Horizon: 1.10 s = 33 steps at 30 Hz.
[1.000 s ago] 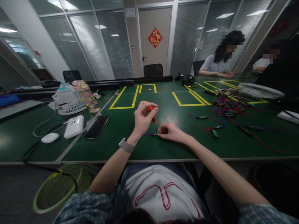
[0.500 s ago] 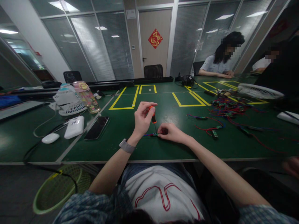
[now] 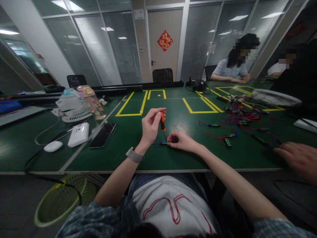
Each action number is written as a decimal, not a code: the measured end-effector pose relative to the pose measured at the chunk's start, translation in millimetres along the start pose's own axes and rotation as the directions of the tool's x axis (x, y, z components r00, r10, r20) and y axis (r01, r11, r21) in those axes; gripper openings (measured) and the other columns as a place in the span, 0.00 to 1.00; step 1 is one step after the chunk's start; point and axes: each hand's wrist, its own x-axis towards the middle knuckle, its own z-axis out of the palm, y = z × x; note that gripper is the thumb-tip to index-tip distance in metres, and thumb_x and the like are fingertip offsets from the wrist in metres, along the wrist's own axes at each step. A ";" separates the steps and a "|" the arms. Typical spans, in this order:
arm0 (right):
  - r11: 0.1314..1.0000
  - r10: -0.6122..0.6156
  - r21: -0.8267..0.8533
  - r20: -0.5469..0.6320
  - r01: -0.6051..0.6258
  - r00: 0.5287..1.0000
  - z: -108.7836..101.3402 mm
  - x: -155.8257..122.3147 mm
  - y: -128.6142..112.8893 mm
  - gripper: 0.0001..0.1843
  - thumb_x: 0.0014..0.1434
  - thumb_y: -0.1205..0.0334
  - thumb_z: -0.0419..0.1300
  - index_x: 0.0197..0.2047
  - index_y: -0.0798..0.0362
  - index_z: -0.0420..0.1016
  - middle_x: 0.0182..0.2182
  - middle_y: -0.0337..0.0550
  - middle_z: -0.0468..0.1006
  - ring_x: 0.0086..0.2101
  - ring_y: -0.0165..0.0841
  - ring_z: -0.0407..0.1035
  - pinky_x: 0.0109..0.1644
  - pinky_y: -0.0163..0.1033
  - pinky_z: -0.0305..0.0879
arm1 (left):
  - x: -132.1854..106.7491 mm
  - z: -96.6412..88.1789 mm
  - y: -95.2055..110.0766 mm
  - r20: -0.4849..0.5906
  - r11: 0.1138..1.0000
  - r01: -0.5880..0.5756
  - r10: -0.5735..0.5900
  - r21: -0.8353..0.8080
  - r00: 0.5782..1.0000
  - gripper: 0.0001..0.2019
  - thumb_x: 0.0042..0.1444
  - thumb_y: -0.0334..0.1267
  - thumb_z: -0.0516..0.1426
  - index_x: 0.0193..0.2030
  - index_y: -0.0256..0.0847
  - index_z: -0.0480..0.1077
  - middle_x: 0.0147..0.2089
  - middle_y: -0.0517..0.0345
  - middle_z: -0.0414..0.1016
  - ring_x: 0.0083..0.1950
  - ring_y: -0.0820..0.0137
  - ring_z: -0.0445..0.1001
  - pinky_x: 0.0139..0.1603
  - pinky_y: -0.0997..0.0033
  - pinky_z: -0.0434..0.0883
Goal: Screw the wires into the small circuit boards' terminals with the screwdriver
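My left hand is closed around the handle of an orange and black screwdriver, which stands nearly upright. Its thin shaft points down at a small green circuit board lying on the table; whether the tip touches a screw is too small to see. Red and blue wires run from the board's left end. My right hand rests on the table with its fingertips pinching the board's right end. Part of the board is hidden behind those fingers.
Several wired circuit boards lie right of my right hand, before a tangled wire pile. Another person's hand reaches in at the right edge. A phone, white power bank, bottle and fan stand left.
My left fingers have shifted slightly left and loosened around the screwdriver, showing more of its orange handle. Another person's hand has come onto the table from the right. My right hand stays put.
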 end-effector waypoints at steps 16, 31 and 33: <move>1.000 0.003 -0.016 0.004 -0.003 1.000 -0.7 0.4 -3.3 0.02 0.52 0.69 0.64 0.32 0.56 0.75 0.25 0.37 0.72 0.26 0.28 0.65 0.31 0.33 0.62 | 1.8 -2.0 -1.2 -0.034 0.990 -0.049 0.054 0.135 0.998 0.11 0.65 0.37 0.52 0.42 0.44 0.77 0.42 0.55 0.73 0.41 0.71 0.72 0.40 0.71 0.70; 1.000 0.006 -0.021 0.009 -0.006 1.000 -0.4 0.1 -3.0 0.02 0.52 0.69 0.63 0.32 0.56 0.75 0.25 0.37 0.73 0.26 0.28 0.65 0.31 0.33 0.62 | 1.9 0.0 -1.9 -0.044 0.984 -0.029 0.037 0.176 0.998 0.09 0.63 0.39 0.55 0.43 0.44 0.77 0.42 0.54 0.72 0.43 0.70 0.72 0.41 0.71 0.71; 1.000 0.004 -0.019 0.008 -0.003 1.000 -0.8 -0.1 -3.2 0.02 0.52 0.68 0.63 0.32 0.56 0.74 0.25 0.37 0.73 0.26 0.28 0.65 0.31 0.33 0.62 | 1.9 -0.8 -0.9 -0.015 0.986 -0.034 0.037 0.166 0.999 0.12 0.65 0.37 0.51 0.45 0.43 0.77 0.45 0.53 0.75 0.47 0.68 0.73 0.46 0.68 0.72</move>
